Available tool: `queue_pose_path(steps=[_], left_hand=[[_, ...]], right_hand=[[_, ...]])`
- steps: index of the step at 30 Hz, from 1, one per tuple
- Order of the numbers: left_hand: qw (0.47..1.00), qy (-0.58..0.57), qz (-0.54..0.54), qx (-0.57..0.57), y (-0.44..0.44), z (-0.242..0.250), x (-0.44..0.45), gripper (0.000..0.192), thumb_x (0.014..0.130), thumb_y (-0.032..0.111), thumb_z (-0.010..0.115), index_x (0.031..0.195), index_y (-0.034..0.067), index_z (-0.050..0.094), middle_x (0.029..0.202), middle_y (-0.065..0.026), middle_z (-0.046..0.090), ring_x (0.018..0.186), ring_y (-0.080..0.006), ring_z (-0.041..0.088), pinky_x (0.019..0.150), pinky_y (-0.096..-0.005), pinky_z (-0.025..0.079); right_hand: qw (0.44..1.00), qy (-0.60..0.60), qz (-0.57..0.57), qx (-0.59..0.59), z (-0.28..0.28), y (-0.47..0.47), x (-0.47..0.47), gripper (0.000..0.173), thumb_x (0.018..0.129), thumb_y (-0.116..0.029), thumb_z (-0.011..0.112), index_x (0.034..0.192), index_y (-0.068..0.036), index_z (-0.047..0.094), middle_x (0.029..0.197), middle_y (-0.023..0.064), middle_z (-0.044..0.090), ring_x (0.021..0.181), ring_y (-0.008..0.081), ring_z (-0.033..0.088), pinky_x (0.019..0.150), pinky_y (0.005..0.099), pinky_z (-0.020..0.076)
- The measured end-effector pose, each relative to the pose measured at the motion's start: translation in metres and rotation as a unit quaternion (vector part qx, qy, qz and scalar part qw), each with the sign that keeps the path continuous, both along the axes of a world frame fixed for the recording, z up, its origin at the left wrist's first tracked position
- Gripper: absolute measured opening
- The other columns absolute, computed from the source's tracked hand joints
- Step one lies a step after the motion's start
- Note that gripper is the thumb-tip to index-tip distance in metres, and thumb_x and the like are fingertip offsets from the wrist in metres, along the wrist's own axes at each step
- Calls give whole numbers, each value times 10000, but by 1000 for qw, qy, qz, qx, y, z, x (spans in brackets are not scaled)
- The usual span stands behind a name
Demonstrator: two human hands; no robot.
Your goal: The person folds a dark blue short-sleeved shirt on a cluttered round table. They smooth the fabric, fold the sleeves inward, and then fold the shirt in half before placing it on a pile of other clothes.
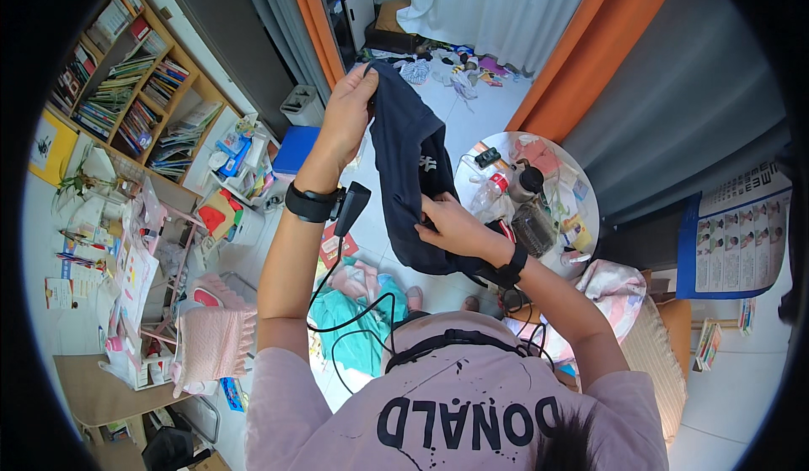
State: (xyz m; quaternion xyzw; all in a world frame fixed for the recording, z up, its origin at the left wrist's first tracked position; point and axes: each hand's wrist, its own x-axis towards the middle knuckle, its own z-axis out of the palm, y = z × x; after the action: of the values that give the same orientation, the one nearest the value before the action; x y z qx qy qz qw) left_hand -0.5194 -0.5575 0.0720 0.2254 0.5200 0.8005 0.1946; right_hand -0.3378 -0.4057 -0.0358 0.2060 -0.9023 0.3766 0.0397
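A dark navy garment (404,149) hangs in the air before me, with a small white emblem showing on its inner fold. My left hand (347,107) pinches its upper end between thumb and fingers. Lower down, my right hand (461,224) grips the edge of an opening in the cloth, some fingers hidden inside the fold. Which kind of garment it is cannot be told. Black straps with devices circle both wrists, and a black cable (354,330) runs from the left one towards my waist.
A round white table (591,199) at the right holds a bottle, a dark jug and other items. Turquoise and pink clothes (354,338) lie on the floor by my feet. More clothes (464,82) are strewn near the curtain. Bookshelves (133,85) and a cluttered desk (95,401) stand left.
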Motion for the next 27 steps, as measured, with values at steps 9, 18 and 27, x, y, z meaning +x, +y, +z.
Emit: queue_pose_path(steps=[9, 18, 27], left_hand=[[968, -189, -115, 117, -1, -22, 2, 354, 1102, 190, 434, 1267, -70, 608, 1186, -146, 708, 1051, -215, 711, 915, -347, 597], [975, -171, -103, 94, -3, -39, -10, 325, 1103, 195, 423, 1236, -43, 601, 1159, -131, 704, 1027, -209, 708, 941, -345, 589], [982, -124, -141, -4, 2, -59, -2, 263, 1065, 178, 522, 1235, -7, 600, 1176, -89, 685, 1077, -173, 665, 977, -324, 534]], right_hand=[[961, 172, -4, 216, 16, -36, 16, 285, 858, -119, 631, 1137, -151, 585, 689, 74, 601, 571, 254, 639, 499, 348, 484], [964, 108, -3, 243, 24, -33, 19, 192, 846, -102, 643, 991, -40, 534, 573, 80, 613, 543, 265, 680, 477, 351, 483], [966, 112, -19, 234, 28, -33, 21, 129, 845, -100, 629, 945, -32, 583, 652, 97, 650, 591, 299, 691, 513, 387, 512]])
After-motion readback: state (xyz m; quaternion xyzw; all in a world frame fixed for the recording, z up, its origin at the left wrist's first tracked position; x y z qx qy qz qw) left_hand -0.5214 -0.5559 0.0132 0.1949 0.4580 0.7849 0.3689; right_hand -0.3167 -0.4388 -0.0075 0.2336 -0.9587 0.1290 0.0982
